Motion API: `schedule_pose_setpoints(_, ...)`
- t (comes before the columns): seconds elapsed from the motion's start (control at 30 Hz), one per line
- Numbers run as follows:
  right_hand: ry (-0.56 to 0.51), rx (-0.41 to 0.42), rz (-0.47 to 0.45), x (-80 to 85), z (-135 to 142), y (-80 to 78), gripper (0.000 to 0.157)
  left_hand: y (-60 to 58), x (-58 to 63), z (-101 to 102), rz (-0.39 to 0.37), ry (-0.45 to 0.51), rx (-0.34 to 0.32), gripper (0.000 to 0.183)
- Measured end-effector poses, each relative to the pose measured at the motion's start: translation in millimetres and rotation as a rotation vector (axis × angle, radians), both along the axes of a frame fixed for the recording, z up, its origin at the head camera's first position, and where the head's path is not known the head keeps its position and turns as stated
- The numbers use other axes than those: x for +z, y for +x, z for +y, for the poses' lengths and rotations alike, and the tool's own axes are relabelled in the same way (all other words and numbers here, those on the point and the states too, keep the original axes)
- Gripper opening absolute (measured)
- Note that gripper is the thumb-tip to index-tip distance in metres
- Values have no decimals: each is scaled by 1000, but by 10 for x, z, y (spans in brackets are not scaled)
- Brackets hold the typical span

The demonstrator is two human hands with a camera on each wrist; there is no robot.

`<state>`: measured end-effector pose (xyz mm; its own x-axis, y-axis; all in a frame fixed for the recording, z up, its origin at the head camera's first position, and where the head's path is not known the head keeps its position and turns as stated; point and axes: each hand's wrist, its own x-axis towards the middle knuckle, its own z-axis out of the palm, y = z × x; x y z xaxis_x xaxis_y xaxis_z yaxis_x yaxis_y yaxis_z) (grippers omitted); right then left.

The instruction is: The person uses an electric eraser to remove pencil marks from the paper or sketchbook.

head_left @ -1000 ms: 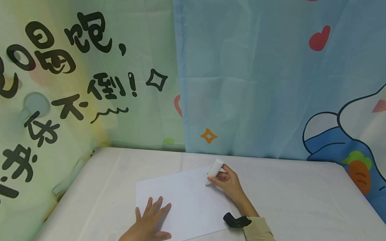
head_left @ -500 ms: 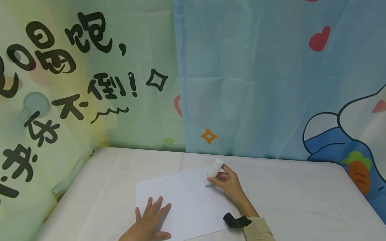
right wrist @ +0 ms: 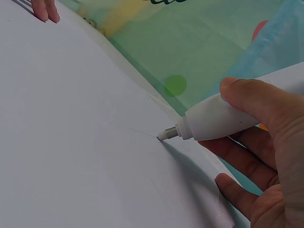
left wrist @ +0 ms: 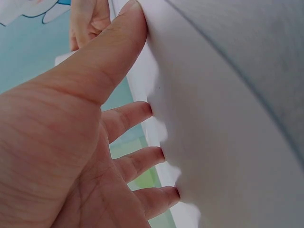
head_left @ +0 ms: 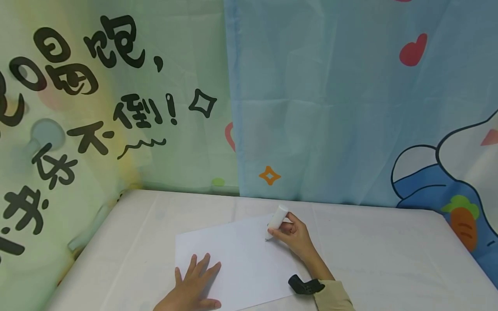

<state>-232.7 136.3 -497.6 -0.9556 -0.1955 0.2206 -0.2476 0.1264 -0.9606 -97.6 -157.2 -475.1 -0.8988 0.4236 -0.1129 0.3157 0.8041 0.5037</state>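
Note:
A sheet of white paper (head_left: 237, 255) lies at a slant on the white table. Spread out on its left part, my left hand (head_left: 192, 285) touches the sheet with thumb and fingertips. My right hand (head_left: 297, 237) grips a thick white electric eraser (head_left: 278, 217) near the paper's upper right. In the right wrist view, the metal collet of the electric eraser (right wrist: 223, 116) holds a small white tip with a darkened end, which meets the paper. A faint thin line (right wrist: 142, 132) runs to that tip.
The table (head_left: 369, 259) is covered in white cloth. Behind it hangs a blue curtain (head_left: 311, 108) with printed shapes, and on the left a green one (head_left: 179, 52) with black lettering. A black wrist device (head_left: 305, 285) sits by the right sleeve (head_left: 334, 296).

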Motion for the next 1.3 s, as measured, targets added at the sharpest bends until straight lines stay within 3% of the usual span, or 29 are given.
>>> schedule_pose_setpoints(0.37, 0, 0, -8, 12, 0, 3, 53, 10, 7, -12, -3, 22, 7, 94)
schedule_pose_setpoints(0.87, -4, 9, -21, 31, 2, 12, 53, -2, -9, 7, 22, -29, -3, 92)
schedule_pose_setpoints(1.3, -15, 18, -16, 27, 6, 14, 51, 13, 1, -9, 21, 10, -4, 92)
